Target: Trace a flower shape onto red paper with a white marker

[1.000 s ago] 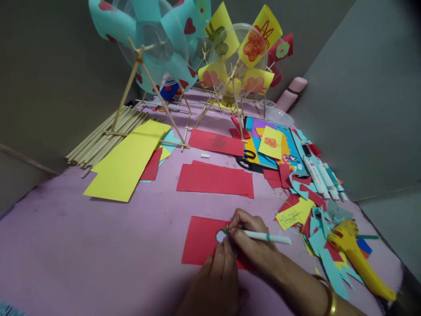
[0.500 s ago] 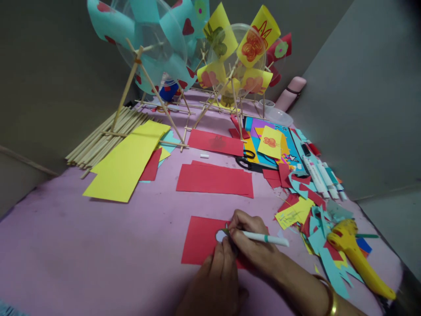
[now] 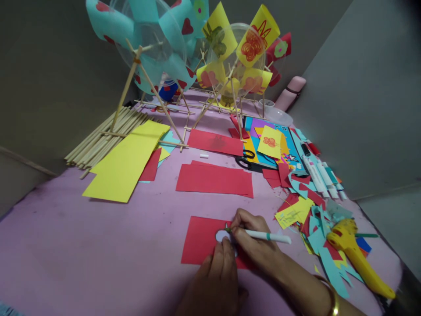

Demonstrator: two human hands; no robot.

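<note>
A red paper rectangle (image 3: 198,241) lies flat close in front of me. On it sits a small pale, rounded cutout (image 3: 221,236), partly covered by my fingers. My left hand (image 3: 219,274) presses the cutout down with its fingertips, fingers close together. My right hand (image 3: 255,239) grips a white marker with a green band (image 3: 272,237), its tip against the red paper at the cutout's upper right edge. The rest of the cutout is hidden beneath my hands. Beyond them lies a stack of red paper strips (image 3: 213,179).
Paper pinwheels on stick stands (image 3: 154,79) rise at the back. Yellow sheets (image 3: 126,164) and a stick bundle (image 3: 98,140) lie left. Black scissors (image 3: 244,160), several markers (image 3: 315,175), paper scraps (image 3: 319,232) and a yellow glue gun (image 3: 360,259) lie right.
My right hand and the marker have shifted slightly right, showing a bit more of the cutout. My left hand stays in place.
</note>
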